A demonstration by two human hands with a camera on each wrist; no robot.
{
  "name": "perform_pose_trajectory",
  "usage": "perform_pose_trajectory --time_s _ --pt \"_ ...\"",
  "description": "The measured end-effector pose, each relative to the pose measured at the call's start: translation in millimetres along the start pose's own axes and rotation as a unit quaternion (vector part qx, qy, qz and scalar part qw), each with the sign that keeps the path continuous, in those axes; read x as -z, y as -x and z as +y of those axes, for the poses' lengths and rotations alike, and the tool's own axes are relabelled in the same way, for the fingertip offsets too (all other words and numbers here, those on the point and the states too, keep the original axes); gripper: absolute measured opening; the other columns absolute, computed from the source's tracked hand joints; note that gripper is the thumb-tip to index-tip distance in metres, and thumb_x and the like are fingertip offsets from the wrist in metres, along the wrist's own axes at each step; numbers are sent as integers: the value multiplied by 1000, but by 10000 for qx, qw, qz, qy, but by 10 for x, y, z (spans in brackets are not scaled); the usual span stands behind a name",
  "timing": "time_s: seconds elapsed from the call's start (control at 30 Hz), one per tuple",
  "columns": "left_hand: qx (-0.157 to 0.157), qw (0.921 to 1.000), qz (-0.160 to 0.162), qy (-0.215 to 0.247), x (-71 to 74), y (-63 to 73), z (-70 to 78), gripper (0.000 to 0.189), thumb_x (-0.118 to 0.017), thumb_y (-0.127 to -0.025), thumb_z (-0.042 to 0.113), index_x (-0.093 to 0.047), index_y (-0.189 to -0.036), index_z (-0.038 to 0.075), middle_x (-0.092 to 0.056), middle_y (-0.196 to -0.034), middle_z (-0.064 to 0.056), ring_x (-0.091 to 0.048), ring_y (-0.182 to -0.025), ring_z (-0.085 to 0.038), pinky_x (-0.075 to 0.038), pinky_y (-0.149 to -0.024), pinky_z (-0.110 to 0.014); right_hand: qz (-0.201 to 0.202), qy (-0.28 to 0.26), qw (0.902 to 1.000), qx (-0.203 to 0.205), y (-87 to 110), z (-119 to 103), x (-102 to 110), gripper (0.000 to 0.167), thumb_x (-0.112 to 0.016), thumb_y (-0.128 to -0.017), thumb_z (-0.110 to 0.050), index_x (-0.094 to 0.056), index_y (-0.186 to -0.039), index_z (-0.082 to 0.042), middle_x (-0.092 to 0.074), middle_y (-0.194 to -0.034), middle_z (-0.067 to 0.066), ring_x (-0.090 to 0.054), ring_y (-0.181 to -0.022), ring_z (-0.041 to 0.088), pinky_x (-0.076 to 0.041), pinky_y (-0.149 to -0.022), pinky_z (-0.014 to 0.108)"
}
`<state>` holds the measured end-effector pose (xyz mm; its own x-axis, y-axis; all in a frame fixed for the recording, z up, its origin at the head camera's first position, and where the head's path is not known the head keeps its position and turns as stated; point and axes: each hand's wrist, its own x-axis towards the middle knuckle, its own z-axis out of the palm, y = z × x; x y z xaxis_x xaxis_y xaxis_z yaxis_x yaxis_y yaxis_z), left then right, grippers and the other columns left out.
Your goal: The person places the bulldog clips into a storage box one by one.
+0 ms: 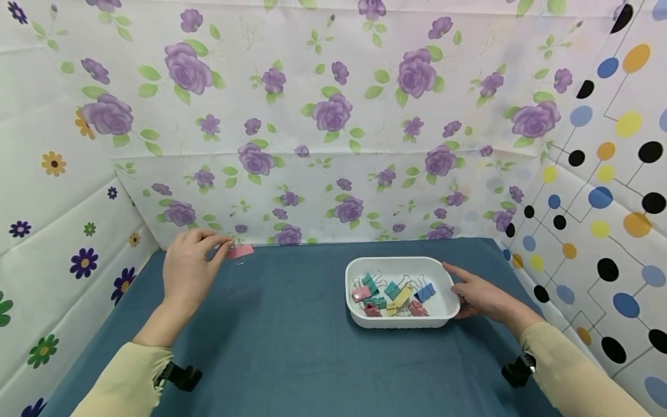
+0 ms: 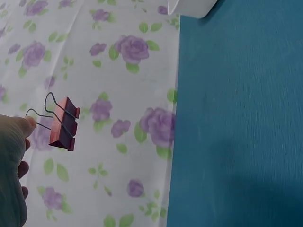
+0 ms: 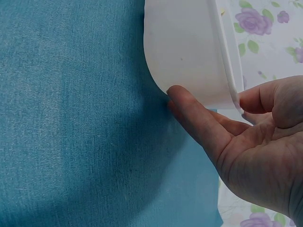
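My left hand [image 1: 190, 263] pinches a pink binder clip [image 1: 241, 251] by one wire handle, up in the air at the left. In the left wrist view the binder clip [image 2: 65, 124] hangs beyond the thumb and fingertip, both wire handles spread out behind its body. On the right, a white plastic tray [image 1: 401, 322] stands on the table with several binder clips [image 1: 403, 295] inside, in pink, red, teal, yellow and blue. My right hand [image 1: 482, 295] grips the tray's right end. Seen from the right wrist, fingers touch its rim and lower wall.
A blue-green cloth [image 1: 292, 347] covers the table. Behind it rises a white sheet with purple roses [image 1: 333, 113]. Flowered cloth [image 1: 83, 263] lines the left side, dotted cloth [image 1: 599, 197] the right. A small black device [image 1: 184, 377] is strapped to each wrist.
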<state>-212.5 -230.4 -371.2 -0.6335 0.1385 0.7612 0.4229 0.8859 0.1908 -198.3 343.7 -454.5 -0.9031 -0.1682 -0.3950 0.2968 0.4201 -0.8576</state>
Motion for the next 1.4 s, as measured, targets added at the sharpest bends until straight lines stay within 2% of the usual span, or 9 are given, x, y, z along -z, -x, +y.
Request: perform_pose_trajectory --time_s 0.27,0.6,0.8,0.93,1.23,1.4 --pt "-44 9999 -94 112 -89 -32 139 11 -85 -85 12 -82 -96 11 -68 -98 -10 -58 -93 -36 -48 -84 -56 5 -40 10000 1 5 5 -4 72 -43 -106 -11 -5 -167 -21 -43 -137 31 -63 -90 35 -59 -74 48" --pt "-148 9995 -165 229 -199 -59 300 12 -85 -86 16 -82 -97 12 -68 -98 -10 -59 -95 -36 -49 -84 -56 14 -7 10000 6 -4 23 -3 71 -42 -107 -12 -4 -167 -21 -48 -127 29 -62 -92 36 -59 -74 49" --pt "-332 9984 -221 408 -303 -96 433 13 -84 -87 20 -82 -96 12 -69 -97 -7 -60 -95 -35 -49 -88 -55 12 -5 10000 8 -13 39 3 71 -42 -108 -13 -5 -167 -22 -47 -126 29 -62 -92 36 -59 -74 50" --pt "-462 9973 -230 521 -366 -123 523 13 -85 -85 20 -82 -96 12 -68 -96 -5 -59 -88 -31 -48 -85 -51 9 -8 10000 9 -15 40 3 70 -42 -108 -13 -5 -167 -22 -47 -127 29 -62 -92 36 -59 -75 50" --pt "-609 9952 -344 690 -469 -181 706 11 -85 -86 18 -82 -96 16 -68 -97 -2 -58 -88 -28 -47 -75 -46 13 -11 10000 4 -7 16 0 70 -42 -108 -13 -5 -167 -21 -47 -127 29 -62 -92 35 -59 -76 51" --pt "-652 9941 -378 774 -538 -201 786 11 -86 -85 18 -82 -96 16 -68 -97 -2 -59 -90 -28 -49 -78 -47 18 11 10000 -9 -19 15 2 71 -42 -108 -13 -5 -167 -22 -47 -127 30 -62 -90 34 -59 -75 50"
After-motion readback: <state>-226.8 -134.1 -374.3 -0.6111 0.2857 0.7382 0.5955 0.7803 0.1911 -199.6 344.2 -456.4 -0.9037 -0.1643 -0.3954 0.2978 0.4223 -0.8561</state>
